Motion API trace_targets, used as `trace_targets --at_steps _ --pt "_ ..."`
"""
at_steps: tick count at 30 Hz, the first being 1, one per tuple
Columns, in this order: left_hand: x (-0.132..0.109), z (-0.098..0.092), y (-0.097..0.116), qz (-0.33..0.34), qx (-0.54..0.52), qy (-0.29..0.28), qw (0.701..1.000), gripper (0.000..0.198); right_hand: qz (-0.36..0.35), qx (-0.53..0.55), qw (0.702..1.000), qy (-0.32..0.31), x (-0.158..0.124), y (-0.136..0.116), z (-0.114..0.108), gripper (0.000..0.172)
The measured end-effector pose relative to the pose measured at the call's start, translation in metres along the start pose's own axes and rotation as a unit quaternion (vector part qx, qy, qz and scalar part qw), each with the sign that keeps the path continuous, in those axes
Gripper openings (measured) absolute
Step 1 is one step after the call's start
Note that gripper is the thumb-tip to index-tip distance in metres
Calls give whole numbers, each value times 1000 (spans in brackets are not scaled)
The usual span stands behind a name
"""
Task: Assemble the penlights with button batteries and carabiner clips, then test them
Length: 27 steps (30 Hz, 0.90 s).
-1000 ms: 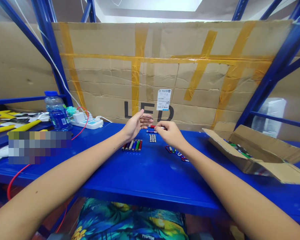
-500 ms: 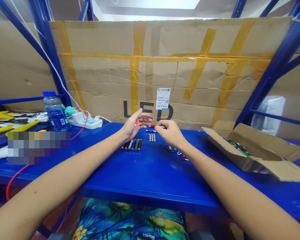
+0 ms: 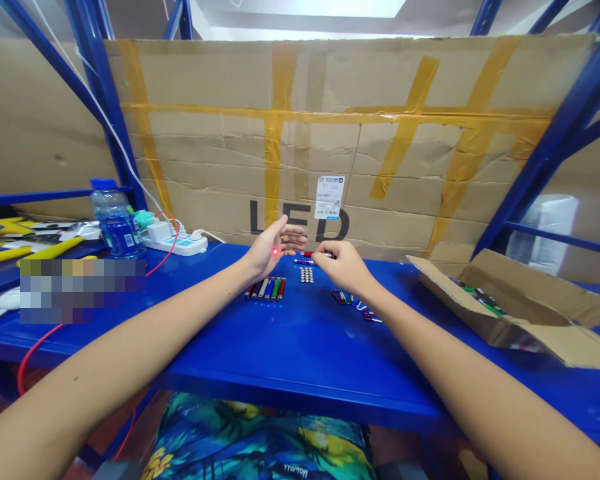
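At right, a creased cardboard carton [image 3: 575,345] contains slim green and dark pieces [image 3: 483,298], while over the far middle of the smooth blue surface [image 3: 290,353] the right hand [image 3: 343,263] pinches a red cylinder [image 3: 307,254] beside the spread left hand [image 3: 267,253].

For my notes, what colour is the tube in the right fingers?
The tube looks red; head view.
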State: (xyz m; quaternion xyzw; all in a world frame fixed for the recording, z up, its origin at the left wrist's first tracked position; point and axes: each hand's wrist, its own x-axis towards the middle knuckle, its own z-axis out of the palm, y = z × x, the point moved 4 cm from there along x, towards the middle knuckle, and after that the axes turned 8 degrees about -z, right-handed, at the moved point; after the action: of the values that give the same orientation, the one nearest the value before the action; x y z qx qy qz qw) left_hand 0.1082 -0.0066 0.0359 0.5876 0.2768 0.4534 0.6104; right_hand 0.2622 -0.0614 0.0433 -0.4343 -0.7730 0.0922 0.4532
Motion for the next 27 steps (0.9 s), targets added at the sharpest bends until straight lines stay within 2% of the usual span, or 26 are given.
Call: trace_targets --at_steps 15,17,19,22,24,27 --pt "2 0 -2 -1 4 -9 1000 54 -3 12 999 -34 1 3 3 20" --pt "2 0 -2 14 44 3 999 46 -8 10 999 -38 2 5 3 21" --pt "1 0 -1 47 131 12 990 31 -22 8 998 -52 3 9 3 24" --pt "2 2 0 101 256 -17 961 16 -54 5 994 -96 9 19 5 29" --pt "9 1 0 114 290 -34 950 11 -71 -7 991 -117 18 31 5 27" --pt "32 -6 0 98 316 -19 943 6 -66 -19 989 -131 39 54 4 23"
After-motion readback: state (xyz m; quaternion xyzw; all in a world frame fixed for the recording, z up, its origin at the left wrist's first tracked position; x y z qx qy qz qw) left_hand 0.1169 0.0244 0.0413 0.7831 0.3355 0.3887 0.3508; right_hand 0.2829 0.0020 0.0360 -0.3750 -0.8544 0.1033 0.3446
